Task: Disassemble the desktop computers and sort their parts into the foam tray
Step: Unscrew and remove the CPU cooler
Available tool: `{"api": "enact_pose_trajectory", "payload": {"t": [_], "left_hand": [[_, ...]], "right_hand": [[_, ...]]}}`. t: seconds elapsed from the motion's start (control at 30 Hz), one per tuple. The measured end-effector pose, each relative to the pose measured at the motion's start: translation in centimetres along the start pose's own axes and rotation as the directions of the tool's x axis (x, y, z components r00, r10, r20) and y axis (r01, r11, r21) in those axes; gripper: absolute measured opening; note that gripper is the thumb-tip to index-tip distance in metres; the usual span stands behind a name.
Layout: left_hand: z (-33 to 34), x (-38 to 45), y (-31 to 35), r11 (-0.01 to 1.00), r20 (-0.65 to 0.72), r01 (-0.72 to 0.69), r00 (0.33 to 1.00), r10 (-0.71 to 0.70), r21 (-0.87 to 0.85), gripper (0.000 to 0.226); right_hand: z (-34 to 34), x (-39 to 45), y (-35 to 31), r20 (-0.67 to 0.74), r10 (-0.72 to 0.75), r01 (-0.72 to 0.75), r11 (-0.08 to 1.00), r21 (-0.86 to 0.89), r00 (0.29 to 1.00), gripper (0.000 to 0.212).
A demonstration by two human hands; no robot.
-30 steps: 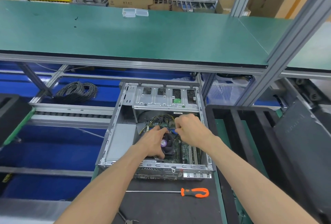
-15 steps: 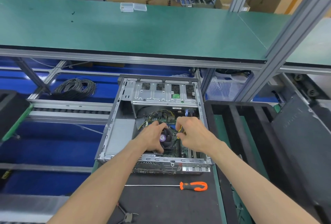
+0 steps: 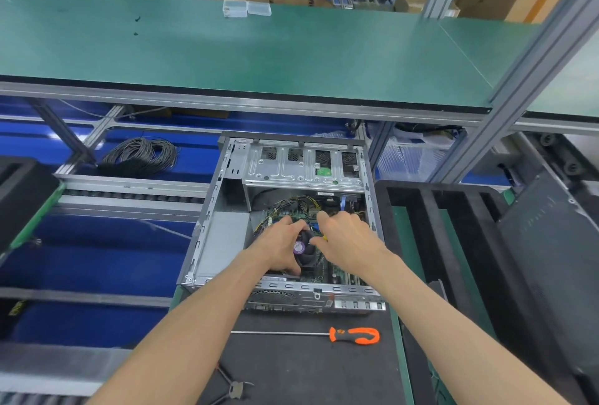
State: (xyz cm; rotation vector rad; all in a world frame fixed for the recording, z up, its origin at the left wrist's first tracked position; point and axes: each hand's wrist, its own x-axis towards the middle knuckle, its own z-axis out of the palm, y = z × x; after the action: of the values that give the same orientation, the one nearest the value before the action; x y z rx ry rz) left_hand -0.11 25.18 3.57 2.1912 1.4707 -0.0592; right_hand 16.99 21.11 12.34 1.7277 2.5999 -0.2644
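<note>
Both hands reach into the computer case [image 3: 223,229]: left hand [image 3: 281,247] fingers curl around the fan [image 3: 304,248], right hand [image 3: 345,242] fingers pinch beside it.

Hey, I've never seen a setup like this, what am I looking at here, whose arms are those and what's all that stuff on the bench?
There is no robot here. The picture comes from a camera worn on a person's head, looking down at their own bare arms. In front of them lies an open computer case, metal frame up, circuit board showing inside. The left hand curls around the round cooling fan on the board. The right hand reaches in beside it, fingers bent near the wires; what it pinches, if anything, is too small to tell. Nearer the person, on the dark mat, lie an orange-handled screwdriver and a pair of pliers. The black slotted foam tray on the right is for sorted parts.
</note>
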Motion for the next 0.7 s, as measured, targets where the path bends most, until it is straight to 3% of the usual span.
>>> {"api": "enact_pose_trajectory", "payload": {"t": [0.13,0.3,0.37,0.43,0.53,0.63,0.7], "left_hand": [[-0.1,-0.1,0.2,1.0,0.005,0.004,1.0,-0.004,0.0,0.096],[-0.3,-0.3,0.3,1.0,-0.009,-0.009,1.0,0.009,-0.005,0.097],[-0.3,-0.3,0.3,1.0,-0.01,-0.013,1.0,0.013,-0.008,0.088],[-0.3,-0.4,0.3,1.0,-0.007,-0.008,1.0,0.008,-0.008,0.081],[-0.3,-0.3,0.4,1.0,-0.009,-0.001,1.0,0.0,-0.005,0.086],[-0.4,-0.4,0.4,1.0,-0.009,0.004,1.0,-0.004,-0.004,0.087],[-0.5,-0.4,0.5,1.0,-0.006,0.003,1.0,-0.003,-0.011,0.085]], "right_hand": [[0.0,0.4,-0.8,0.031,0.018,-0.018,1.0,-0.013,0.999,0.032],[-1.4,0.2,-0.2,0.103,-0.118,0.119,0.993,-0.007,0.988,0.008],[-2.1,0.2,-0.2,0.136,-0.205,0.207,0.978,-0.001,0.969,0.03],[-2.5,0.2,-0.5,0.193,-0.259,0.268,0.963,-0.024,0.946,0.038],[-2.4,0.4,-0.5,0.19,-0.173,0.184,0.982,-0.038,0.966,0.015],[-2.3,0.7,0.2,0.181,-0.015,0.029,0.996,-0.08,0.983,0.029],[-2.2,0.6,0.0,0.224,-0.046,0.071,0.992,-0.103,0.973,0.025]]}}
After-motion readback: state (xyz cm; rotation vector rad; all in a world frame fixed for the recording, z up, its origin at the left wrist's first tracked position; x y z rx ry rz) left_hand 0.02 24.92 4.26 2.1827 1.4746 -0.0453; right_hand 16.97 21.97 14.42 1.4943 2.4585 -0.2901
